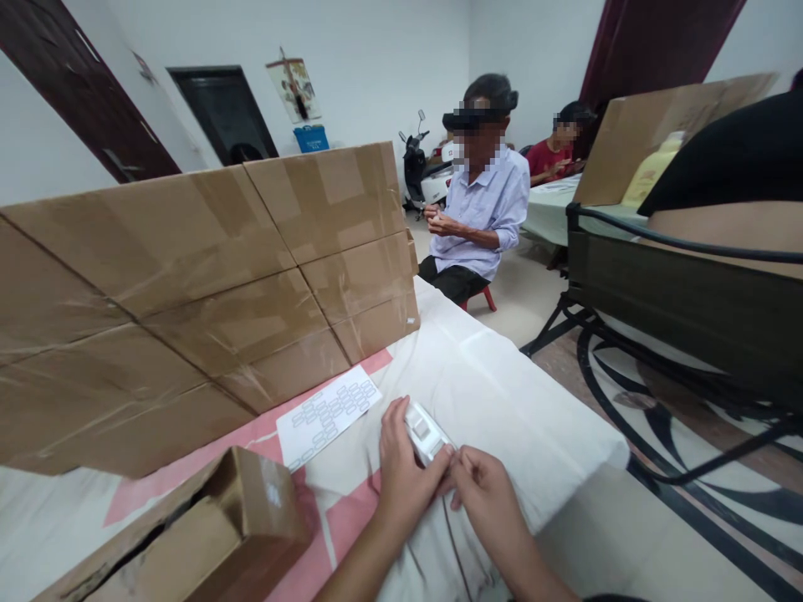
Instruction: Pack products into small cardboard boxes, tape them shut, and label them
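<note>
A small white oblong plastic device [427, 431], with a raised squarish part on its top face, is held low over the cloth-covered table [477, 376]. The fingers of my left hand [401, 460] wrap round its left side, the thumb pressing near its close end. At that same end my right hand [483, 485] is closed in a pinch, the fingertips meeting my left thumb. What the pinch holds, if anything, is hidden. Left of my hands, a white sheet [294, 447] printed with small linked boxes lies flat on the table.
A wall of taped cardboard [219, 276] stands along the table's far left side. An open carton [263, 510] sits at the near left. Beyond the table a person [483, 201] sits on a red stool. A dark-framed folding bed [677, 309] is at right.
</note>
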Available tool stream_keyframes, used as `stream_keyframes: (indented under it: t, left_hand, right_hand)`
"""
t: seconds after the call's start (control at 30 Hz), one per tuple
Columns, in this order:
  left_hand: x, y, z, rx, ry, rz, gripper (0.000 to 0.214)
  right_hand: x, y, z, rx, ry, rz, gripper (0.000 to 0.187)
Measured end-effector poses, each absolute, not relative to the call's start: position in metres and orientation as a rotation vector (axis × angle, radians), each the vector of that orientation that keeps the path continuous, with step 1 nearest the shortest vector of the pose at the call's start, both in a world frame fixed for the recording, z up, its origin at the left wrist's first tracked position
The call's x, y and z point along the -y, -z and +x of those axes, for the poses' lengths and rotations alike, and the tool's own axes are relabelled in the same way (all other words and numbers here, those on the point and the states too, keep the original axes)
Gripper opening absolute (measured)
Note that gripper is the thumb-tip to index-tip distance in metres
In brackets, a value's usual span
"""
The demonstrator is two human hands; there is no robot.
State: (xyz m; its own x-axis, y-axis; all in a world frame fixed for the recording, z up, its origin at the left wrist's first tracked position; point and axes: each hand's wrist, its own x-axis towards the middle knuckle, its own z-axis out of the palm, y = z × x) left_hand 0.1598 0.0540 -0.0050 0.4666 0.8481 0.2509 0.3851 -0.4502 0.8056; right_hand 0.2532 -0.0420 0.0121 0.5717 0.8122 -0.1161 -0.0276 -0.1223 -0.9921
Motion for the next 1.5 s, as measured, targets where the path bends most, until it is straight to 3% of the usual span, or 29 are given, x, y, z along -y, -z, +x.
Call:
stream_keyframes:
  t: [0.23,0.9,1.5]
  left_hand:
    - [-0.053,0.007,0.160,-1.048,-0.803,1.995,0.096]
    - [-0.050,0.005,0.161,-1.033,-0.855,1.996,0.091]
    - [-0.050,0.018,0.162,-1.062,-0.864,2.045,0.087]
  right_hand:
    - [0.040,-0.009,0.253,0.715,-0.808,-1.539,0.043]
    - [0.041,-0.012,0.253,0.727,-0.806,-1.543,0.035]
    - [0.040,0.001,0.257,0.630,-0.872,-1.463,0.048]
